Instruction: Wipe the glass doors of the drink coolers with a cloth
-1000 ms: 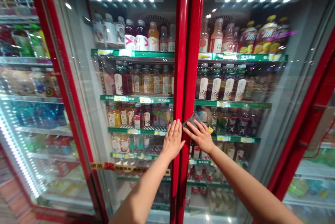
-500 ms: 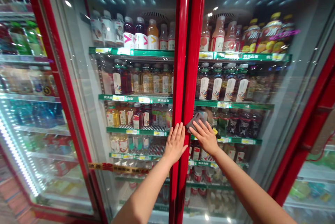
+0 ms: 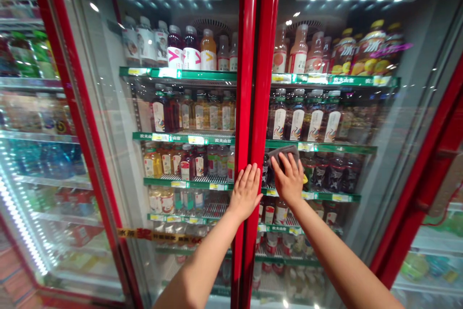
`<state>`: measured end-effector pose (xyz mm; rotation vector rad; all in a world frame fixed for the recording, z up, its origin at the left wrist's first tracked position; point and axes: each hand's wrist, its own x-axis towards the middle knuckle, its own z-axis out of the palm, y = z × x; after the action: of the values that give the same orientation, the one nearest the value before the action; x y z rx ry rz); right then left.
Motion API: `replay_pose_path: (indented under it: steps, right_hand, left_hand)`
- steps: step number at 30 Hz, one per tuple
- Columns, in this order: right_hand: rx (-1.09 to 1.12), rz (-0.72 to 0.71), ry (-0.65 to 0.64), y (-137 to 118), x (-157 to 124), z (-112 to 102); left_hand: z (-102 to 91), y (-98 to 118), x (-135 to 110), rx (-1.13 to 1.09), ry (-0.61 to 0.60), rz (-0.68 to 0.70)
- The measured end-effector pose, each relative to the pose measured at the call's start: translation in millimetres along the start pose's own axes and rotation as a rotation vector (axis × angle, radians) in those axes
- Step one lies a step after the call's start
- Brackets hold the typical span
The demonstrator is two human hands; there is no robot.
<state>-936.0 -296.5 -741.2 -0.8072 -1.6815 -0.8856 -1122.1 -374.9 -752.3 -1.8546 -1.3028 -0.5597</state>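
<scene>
My left hand (image 3: 246,192) lies flat, fingers stretched out, on the red centre frame (image 3: 253,58) where the two cooler doors meet. My right hand (image 3: 288,178) presses a dark grey cloth (image 3: 285,153) against the glass of the right door (image 3: 361,179), just right of the frame. The cloth sticks out above my fingertips, level with the third shelf. Both forearms reach up from the bottom of the view.
Behind the glass, green-edged shelves (image 3: 181,73) carry rows of drink bottles (image 3: 188,53) with price tags. A yellow and red sticker strip (image 3: 155,235) crosses the left door low down. More red-framed coolers stand at the left (image 3: 36,106) and right (image 3: 434,179).
My right hand has slid the cloth up and to the right on the glass, off the frame's edge. My left hand has shifted slightly right and stays flat on the frame.
</scene>
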Motion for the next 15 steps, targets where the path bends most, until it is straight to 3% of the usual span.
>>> replay_pose_path:
  steps: [3,5,8,10,14,15]
  right_hand:
    - [0.028,-0.152,-0.065,-5,-13,0]
    - [0.023,-0.196,-0.111,-2,0,-1]
    - [-0.004,-0.126,-0.110,15,28,-5]
    - [-0.016,-0.055,-0.078,27,29,-8]
    - [-0.022,0.081,-0.015,29,-21,-9]
    - [-0.006,0.052,-0.039,26,-34,-9]
  left_hand:
    - [0.7,0,0,0.004,0.015,0.002]
    - [1.6,0,2,0.009,0.028,0.016]
    - [2.8,4,10,0.013,0.043,0.017]
    - [3.7,8,16,0.012,0.047,0.004]
    - [5.6,16,20,0.009,0.051,-0.027]
    - [6.0,18,20,0.007,0.052,-0.033]
